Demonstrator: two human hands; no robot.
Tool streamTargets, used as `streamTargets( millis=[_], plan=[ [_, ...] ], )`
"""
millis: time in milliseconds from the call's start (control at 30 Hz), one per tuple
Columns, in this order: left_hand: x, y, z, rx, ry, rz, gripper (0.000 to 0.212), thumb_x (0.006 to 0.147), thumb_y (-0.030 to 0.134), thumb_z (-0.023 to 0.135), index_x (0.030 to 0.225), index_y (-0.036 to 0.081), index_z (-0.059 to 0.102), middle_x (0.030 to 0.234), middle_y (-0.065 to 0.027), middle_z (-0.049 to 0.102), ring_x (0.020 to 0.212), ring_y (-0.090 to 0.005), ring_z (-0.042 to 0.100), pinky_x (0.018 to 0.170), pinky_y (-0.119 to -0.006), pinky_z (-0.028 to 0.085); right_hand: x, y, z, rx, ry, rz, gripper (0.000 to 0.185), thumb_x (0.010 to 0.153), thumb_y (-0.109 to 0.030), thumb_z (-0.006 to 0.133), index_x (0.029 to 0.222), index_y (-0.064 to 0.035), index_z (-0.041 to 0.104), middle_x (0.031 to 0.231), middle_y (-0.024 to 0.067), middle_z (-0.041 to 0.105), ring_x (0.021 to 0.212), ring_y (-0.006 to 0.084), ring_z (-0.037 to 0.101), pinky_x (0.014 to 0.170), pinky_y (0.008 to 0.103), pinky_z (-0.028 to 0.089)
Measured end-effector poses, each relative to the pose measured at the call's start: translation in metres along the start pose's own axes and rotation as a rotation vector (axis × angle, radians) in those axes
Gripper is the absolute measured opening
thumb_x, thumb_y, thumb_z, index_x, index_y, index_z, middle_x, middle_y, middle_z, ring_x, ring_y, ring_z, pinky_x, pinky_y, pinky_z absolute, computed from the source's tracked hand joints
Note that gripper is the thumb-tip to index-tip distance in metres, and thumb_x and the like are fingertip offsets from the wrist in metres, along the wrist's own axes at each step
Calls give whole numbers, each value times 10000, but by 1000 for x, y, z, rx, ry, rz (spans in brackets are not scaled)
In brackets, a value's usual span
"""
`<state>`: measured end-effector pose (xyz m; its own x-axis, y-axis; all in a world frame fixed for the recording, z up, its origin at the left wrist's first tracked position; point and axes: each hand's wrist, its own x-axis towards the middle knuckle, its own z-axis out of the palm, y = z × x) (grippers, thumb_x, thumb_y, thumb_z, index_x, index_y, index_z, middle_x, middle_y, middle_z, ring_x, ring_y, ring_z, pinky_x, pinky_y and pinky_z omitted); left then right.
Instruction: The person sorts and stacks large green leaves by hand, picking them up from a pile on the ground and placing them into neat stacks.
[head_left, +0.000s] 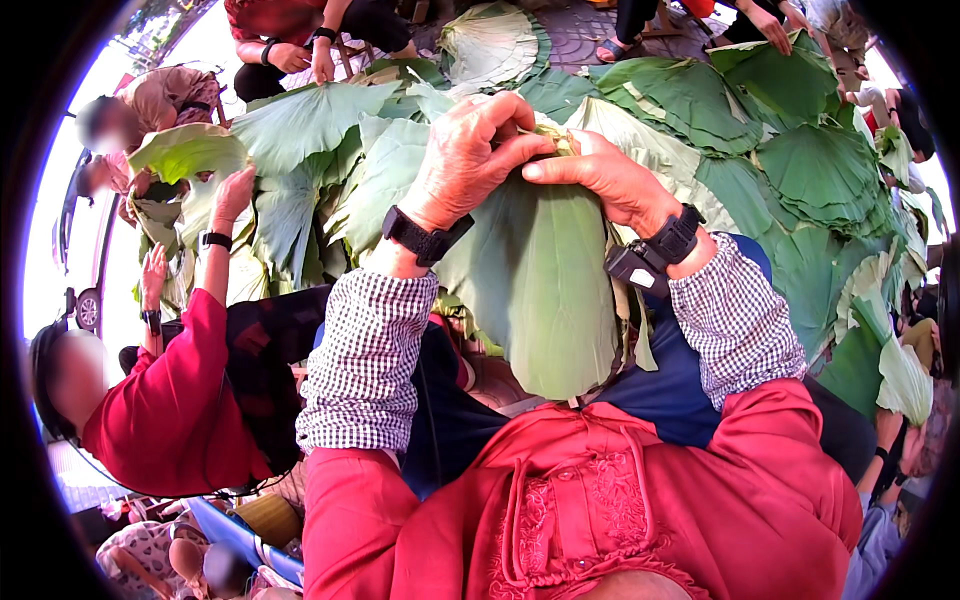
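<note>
A large green lotus leaf (562, 300) hangs over my lap with its broad end towards me. My left hand (476, 161) pinches its gathered, yellowish upper edge (555, 139) between thumb and fingers. From the other side, my right hand (611, 176) grips the leaf close by, with its thumb lying across the front. The thumbs of both hands nearly meet. The fingers of my right hand behind the leaf are hidden. Beyond my hands, a broad heap of flattened lotus leaves (637, 142) spreads out, some stacked like fans.
To my left a person in red (172, 397) handles a pale leaf (191, 154). Other people's hands (769, 26) work at the far side. A fan-shaped stack of leaves (821, 176) lies on the right. Behind the left neighbour stands a blue container (240, 540).
</note>
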<state>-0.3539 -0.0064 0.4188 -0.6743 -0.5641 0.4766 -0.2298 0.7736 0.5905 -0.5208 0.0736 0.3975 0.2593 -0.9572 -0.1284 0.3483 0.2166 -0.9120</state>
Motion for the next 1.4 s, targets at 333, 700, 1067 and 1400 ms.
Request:
streamTargets(
  millis=[333, 700, 1067, 1400],
  plan=[
    [4, -12, -13, 171, 188, 142, 211, 746, 147, 731, 903, 54, 624, 840, -67, 622, 828, -235, 569, 774, -336, 446, 7, -1, -27, -8, 156, -63, 257, 822, -89, 632, 1064, -5, 623, 984, 35, 653, 851, 108, 616, 776, 256, 491],
    [-49, -119, -19, 451, 134, -281, 383, 734, 268, 725, 1044, 74, 614, 1029, -130, 594, 1024, -333, 506, 888, -414, 421, -31, -52, -121, 105, 685, -296, 237, 799, -107, 674, 1001, 12, 645, 938, 95, 674, 801, 184, 660, 729, 311, 542],
    [-72, -139, 51, 575, -481, -499, 565, 654, 338, 753, 1156, 135, 589, 1162, -100, 558, 1141, -311, 474, 955, -516, 361, -24, -37, -124, -20, 704, -361, 203, 756, -125, 723, 913, -8, 667, 864, 50, 658, 750, 139, 619, 691, 278, 493],
    [-62, -151, 48, 447, -284, -599, 350, 812, 408, 593, 932, 92, 681, 891, -172, 665, 909, -346, 617, 836, -476, 451, -12, -33, -112, -125, 575, -415, 232, 803, -99, 692, 1008, -11, 628, 911, 63, 664, 768, 148, 644, 690, 286, 531]
  ],
)
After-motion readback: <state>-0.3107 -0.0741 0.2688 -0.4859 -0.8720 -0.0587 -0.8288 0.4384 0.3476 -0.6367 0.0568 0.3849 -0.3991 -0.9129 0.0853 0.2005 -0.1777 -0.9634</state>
